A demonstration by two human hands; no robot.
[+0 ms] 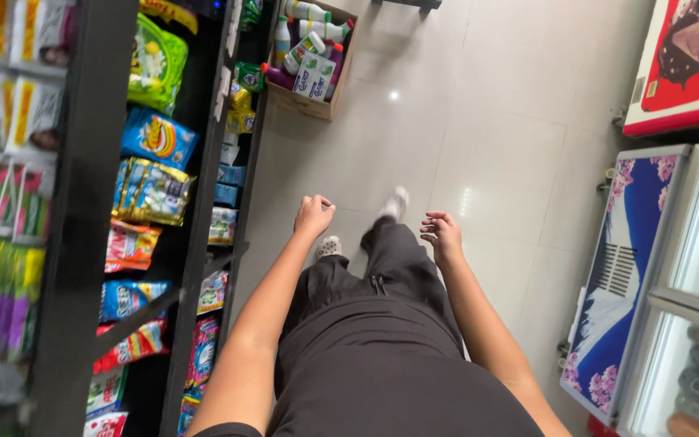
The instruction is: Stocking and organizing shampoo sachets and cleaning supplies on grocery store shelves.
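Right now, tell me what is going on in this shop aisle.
A person in dark clothes stands on the pale tiled floor of a shop aisle, looking down. Both arms hang forward with nothing in them: the left hand is loosely curled, nearest the black shelving of packaged goods, and the right hand is half open on the side of the glass-topped chest cooler holding bottles. Ahead, a cardboard box of bottles sits on the floor beside the shelves.
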